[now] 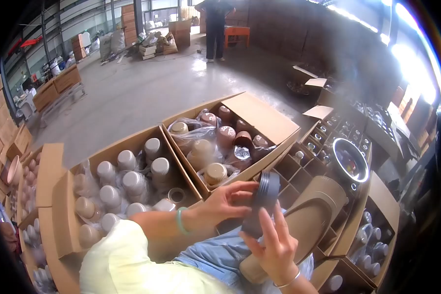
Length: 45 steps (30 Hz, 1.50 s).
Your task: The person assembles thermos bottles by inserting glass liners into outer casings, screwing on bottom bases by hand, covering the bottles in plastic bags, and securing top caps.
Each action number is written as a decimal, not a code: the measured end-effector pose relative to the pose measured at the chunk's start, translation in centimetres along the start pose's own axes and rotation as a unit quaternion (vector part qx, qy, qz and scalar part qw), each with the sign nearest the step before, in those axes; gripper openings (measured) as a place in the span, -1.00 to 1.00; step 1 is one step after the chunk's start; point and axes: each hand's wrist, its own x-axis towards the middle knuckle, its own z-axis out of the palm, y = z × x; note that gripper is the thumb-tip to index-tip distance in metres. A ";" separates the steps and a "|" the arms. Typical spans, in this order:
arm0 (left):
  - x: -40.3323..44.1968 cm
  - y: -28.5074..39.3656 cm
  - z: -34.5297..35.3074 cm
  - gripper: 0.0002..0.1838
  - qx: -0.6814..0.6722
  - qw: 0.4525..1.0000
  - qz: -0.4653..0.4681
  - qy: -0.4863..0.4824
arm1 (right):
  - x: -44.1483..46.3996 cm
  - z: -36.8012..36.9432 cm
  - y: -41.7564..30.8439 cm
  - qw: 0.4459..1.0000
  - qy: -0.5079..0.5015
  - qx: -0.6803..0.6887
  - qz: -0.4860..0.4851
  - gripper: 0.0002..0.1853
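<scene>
My left hand [225, 202], with a green bangle at the wrist, grips the side of a dark cylindrical cap [263, 196] with a ribbed end. From below, my right hand [275, 242], wearing a silver bangle, holds the same cap between thumb and fingers. A large beige cylindrical container [311, 215] lies tilted across my lap, just behind and beside my right hand. Its lower part is partly covered by that hand.
Left of me stands a carton [66, 220] of pale ribbed-cap bottles. Ahead, another carton [183, 164] holds brown and beige bottles in plastic. A divided box [291, 169] with a round metal-rimmed bowl [350, 160] is at right. A person [215, 29] stands far back.
</scene>
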 end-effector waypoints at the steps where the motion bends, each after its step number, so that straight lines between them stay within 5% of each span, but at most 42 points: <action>1: -0.3 -0.2 -0.3 -0.20 -0.030 0.999 -0.021 -0.028 | 0.8 -0.7 -0.1 1.000 -0.010 -0.021 0.011 -0.49; 4: -1.5 1.7 0.8 -0.29 0.132 0.989 -0.015 -0.058 | 2.7 -2.5 0.6 0.996 -0.028 -0.049 0.067 -0.46; 7: -2.6 2.1 1.1 -0.23 0.077 0.987 -0.004 -0.140 | 3.4 -2.5 3.0 0.990 -0.040 0.049 0.126 -0.73; 10: -3.2 3.1 1.6 -0.19 -0.049 0.985 0.054 -0.155 | 2.3 -0.7 4.1 0.907 -0.040 0.318 0.272 -0.71; 14: -4.4 2.6 0.7 -0.16 -0.185 0.983 0.013 -0.008 | -0.8 1.0 4.2 0.962 -0.068 0.225 0.138 -0.59; 19: -2.0 3.6 1.4 -0.38 -0.128 0.989 0.054 0.043 | -2.6 -0.3 0.2 0.984 -0.101 0.132 0.062 -0.42; 23: -1.3 3.1 3.4 -0.43 -0.136 0.989 -0.005 0.056 | -4.1 1.7 -1.0 0.989 0.062 0.102 -0.082 -0.72; 28: -2.3 1.0 3.8 -0.38 -0.076 0.993 -0.083 0.044 | -0.1 0.7 -0.8 0.984 0.053 0.169 -0.018 -0.87; 29: -2.2 1.3 3.9 -0.38 -0.023 0.999 -0.038 0.012 | 0.9 0.1 -0.7 0.977 0.046 0.206 0.005 -0.88; 30: -2.1 0.8 3.5 -0.39 -0.011 0.999 -0.031 0.013 | 1.7 -0.8 -0.8 0.973 0.006 0.228 0.030 -0.74; 39: -1.2 -0.7 3.1 -0.28 -0.097 0.993 -0.057 0.027 | 1.8 1.9 -0.7 0.961 0.017 0.255 0.109 -0.74; 43: -0.4 -1.4 3.1 -0.20 -0.144 0.989 -0.042 0.016 | 1.9 2.4 -0.3 0.950 0.037 0.272 0.147 -0.42; 45: 0.5 -1.5 3.2 -0.16 -0.178 0.984 -0.023 0.002 | 1.6 0.8 0.7 0.965 0.037 0.248 0.080 -0.22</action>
